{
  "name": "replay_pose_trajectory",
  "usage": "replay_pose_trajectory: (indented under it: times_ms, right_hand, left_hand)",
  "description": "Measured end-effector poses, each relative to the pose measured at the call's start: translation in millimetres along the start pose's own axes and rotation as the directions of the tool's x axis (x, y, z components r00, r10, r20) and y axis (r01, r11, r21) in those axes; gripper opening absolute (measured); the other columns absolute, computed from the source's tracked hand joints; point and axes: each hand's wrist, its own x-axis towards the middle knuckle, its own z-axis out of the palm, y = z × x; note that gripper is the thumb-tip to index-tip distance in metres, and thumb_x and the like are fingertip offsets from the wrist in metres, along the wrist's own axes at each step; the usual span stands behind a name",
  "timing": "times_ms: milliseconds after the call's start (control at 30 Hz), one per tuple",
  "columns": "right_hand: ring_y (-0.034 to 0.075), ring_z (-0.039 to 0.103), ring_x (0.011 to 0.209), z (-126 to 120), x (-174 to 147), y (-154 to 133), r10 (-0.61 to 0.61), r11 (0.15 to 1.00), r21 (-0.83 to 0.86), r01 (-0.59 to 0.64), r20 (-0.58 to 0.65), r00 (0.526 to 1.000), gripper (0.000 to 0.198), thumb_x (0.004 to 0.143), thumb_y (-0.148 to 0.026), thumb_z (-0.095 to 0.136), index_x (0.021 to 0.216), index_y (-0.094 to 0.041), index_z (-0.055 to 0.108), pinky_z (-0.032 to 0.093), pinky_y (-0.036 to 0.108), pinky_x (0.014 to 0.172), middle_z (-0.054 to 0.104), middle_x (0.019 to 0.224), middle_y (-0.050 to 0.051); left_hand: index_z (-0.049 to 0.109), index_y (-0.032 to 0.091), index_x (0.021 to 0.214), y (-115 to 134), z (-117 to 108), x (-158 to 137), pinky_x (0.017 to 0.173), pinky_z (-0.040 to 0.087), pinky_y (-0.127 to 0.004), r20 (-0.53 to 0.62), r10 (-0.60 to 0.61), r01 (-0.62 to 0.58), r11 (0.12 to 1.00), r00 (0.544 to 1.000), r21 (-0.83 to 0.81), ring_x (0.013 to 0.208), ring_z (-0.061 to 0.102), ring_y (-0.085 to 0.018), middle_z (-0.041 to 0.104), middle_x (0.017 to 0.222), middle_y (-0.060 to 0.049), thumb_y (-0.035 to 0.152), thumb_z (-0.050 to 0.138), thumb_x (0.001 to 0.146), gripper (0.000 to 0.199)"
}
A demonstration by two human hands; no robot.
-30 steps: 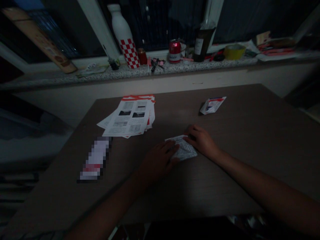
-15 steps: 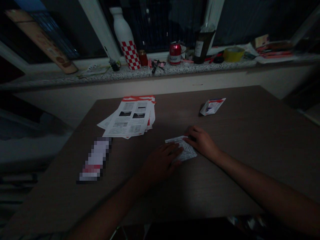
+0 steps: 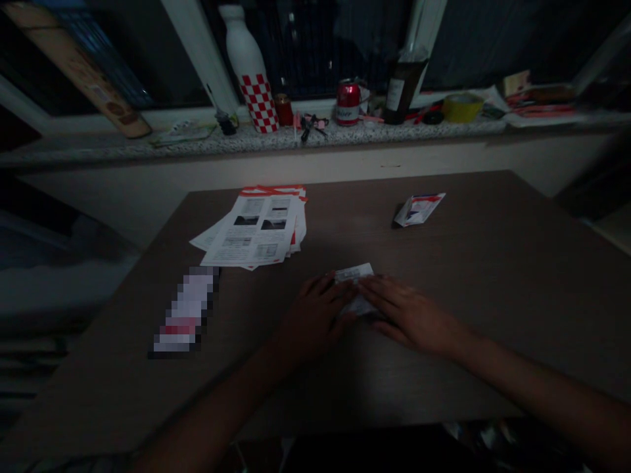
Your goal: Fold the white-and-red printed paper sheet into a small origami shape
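A small folded sheet of printed paper [image 3: 361,303] lies flat on the brown table [image 3: 483,289] in front of me. My left hand [image 3: 320,309] rests on its left side with the fingers stretched out. From the right, my right hand [image 3: 404,309] lies across the paper's right part, fingers extended and nearly meeting the left fingertips. Both hands cover much of the sheet, so its full outline is hidden. Farther back on the right stands a folded paper piece [image 3: 420,210] with red and blue print.
A stack of printed sheets [image 3: 251,230] lies at the back left, with a blurred-out phone [image 3: 186,312] nearer me. On the granite windowsill [image 3: 197,146] stand a checkered white bottle [image 3: 251,72], a red can [image 3: 348,104], a dark bottle [image 3: 396,95] and yellow tape [image 3: 462,106].
My right hand has moved from the paper's upper right corner down onto its right part, fingers now laid flat. The left hand stays almost in place on the paper.
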Motion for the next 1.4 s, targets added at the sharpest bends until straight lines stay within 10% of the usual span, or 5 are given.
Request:
replay_pose_trajectory:
  times_ms: [1400]
  right_hand:
    - [0.029, 0.03, 0.161, -1.1, -35.2, 29.6, 0.093, 0.996, -0.017, -0.091, 0.168, 0.981, 0.081, 0.109, -0.041, 0.053, 0.173, -0.034, 0.004, 0.031, 0.055, 0.132, 0.024, 0.177, 0.005]
  left_hand:
    - [0.05, 0.035, 0.158, -2.4, 6.0, 14.8, 0.118, 0.036, -0.066, -0.046, -0.137, 0.137, 0.99, 0.99, 0.017, 0.151, 0.045, -0.036, 0.056, 0.161, -0.002, 0.043, 0.047, 0.111, 0.048]
